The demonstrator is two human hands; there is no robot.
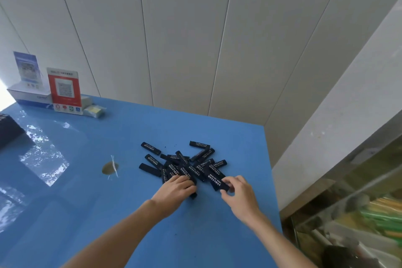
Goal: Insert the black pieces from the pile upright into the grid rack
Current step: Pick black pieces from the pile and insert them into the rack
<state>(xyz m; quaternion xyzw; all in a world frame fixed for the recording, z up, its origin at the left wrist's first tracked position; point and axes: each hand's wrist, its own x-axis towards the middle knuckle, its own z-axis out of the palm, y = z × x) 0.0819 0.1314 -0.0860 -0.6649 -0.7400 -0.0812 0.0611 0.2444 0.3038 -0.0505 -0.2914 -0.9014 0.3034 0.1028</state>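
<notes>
Pinching one black piece (219,181) lying flat, long axis diagonal, right hand (240,197), left hand (177,189) curled on pile (185,166)

On the blue table (87,191) stand a red sign (64,90), a blue sign (26,67) on a white box (30,93), and a brown spot (109,168).

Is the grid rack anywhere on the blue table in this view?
No: only the pile of black pieces, signs and boxes show on the blue table.

Blue table (195,235) bears black pieces (185,165), placards (64,90), box (30,95)
</notes>
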